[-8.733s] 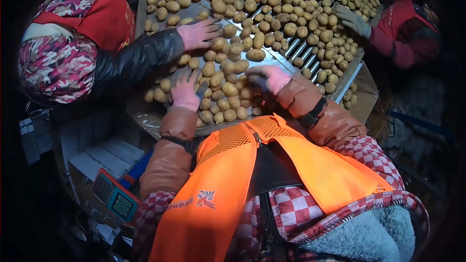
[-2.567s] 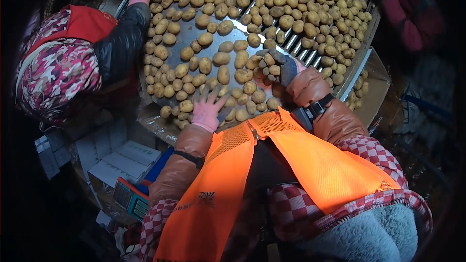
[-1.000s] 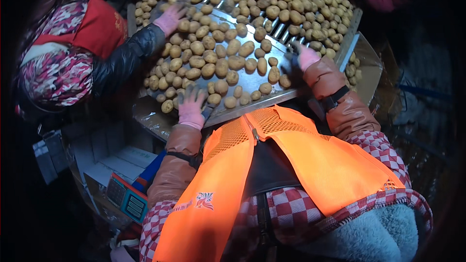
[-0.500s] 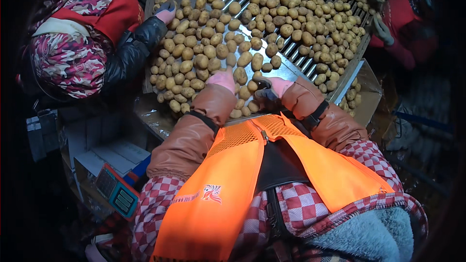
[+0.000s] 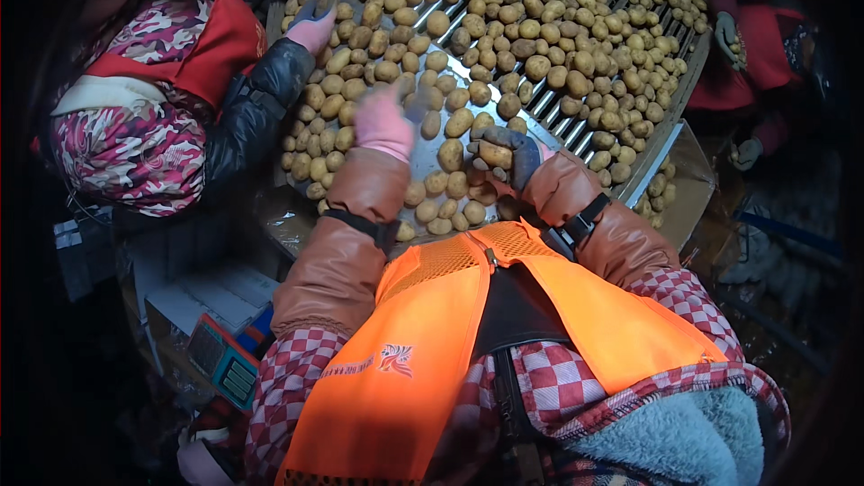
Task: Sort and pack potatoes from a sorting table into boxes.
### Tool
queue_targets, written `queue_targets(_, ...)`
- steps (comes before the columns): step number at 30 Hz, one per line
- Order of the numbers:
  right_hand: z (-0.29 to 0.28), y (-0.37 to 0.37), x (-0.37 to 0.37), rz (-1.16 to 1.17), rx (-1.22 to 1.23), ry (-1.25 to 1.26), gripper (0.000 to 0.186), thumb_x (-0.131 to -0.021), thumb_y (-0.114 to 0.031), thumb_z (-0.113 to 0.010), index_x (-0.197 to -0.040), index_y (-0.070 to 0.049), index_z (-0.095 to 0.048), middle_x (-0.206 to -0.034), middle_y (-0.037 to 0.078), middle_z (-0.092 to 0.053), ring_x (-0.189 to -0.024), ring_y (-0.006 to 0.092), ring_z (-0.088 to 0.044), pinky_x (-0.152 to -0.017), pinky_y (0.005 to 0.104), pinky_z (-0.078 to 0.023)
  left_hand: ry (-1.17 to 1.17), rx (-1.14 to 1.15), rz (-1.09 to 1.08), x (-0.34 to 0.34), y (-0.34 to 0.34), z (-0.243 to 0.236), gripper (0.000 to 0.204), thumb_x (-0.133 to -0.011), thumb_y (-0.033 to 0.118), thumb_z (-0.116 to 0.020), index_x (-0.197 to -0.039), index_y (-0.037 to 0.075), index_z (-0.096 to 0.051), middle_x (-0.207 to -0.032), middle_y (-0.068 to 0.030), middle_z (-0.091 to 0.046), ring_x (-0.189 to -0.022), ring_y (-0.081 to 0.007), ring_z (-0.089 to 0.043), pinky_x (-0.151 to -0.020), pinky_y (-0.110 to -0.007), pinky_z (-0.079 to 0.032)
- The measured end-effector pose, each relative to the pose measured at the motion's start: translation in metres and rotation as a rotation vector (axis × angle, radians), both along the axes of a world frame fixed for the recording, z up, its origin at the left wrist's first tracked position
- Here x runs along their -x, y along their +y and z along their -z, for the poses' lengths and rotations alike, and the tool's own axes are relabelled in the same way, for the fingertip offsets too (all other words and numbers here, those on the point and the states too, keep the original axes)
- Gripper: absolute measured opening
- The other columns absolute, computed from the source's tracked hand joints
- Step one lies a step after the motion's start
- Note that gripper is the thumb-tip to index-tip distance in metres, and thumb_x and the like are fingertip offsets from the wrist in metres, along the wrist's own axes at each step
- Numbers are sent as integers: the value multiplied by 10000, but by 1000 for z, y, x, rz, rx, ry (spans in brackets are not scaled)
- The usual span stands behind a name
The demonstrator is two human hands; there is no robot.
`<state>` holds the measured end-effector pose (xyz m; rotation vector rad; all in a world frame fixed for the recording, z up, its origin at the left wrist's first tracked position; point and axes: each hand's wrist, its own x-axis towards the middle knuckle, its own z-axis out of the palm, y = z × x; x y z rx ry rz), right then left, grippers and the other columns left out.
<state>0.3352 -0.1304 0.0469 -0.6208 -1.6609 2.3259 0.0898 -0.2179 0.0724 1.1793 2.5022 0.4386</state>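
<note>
My right hand (image 5: 520,158), in a grey and pink glove, is closed around a potato (image 5: 494,155) near the front of the metal sorting table (image 5: 531,130). My left hand (image 5: 385,121), also gloved in pink and grey, is over the potatoes to the left. Motion smears its fingers, so whether it holds anything cannot be made out. Several loose potatoes (image 5: 436,183) lie between my forearms. A dense spread of potatoes (image 5: 549,31) covers the slatted part further back.
At the left, a co-worker in a red apron (image 5: 229,27) reaches a gloved hand (image 5: 312,29) to the potatoes. Another co-worker's glove (image 5: 727,36) shows at the right edge. A cardboard box (image 5: 688,175) stands by the right side; a digital scale (image 5: 222,360) sits low left.
My left hand has moved left and away from me. My right hand now grips a potato. Several potatoes have shifted, and the right co-worker's hands have drawn back from the table edge.
</note>
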Motion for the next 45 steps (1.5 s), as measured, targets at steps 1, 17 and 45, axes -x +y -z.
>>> queue_targets(1,1,3,1,-17,18,40,310,-892,-193,-679,-1160,-50,-617,-1031,51,-680,-909,211,-659,-760,320,-537,296,9,-67,19,2,6,568,-898,580,-582,-1349,235,-576,-1324,-195,-578,-1246,-390,-533,-1015,-486,-441)
queue_targets(17,-29,155,48,470,-1355,-592,506,-832,-270,-725,-1314,-196,-589,-1295,287,-563,-1108,418,-607,-905,467,-521,87,40,-16,33,-105,50,474,-748,69,-656,-1215,148,-645,-1162,-124,-645,-1045,-346,-609,-903,-431,-486)
queue_targets(45,8,77,-329,485,-537,-1522,256,-913,-143,-671,-1161,-80,-676,-993,46,-683,-876,170,-638,-766,273,-508,155,272,278,-51,-103,48,492,-865,345,-631,-1339,233,-566,-1405,-109,-496,-1225,-311,-535,-1075,-573,-311)
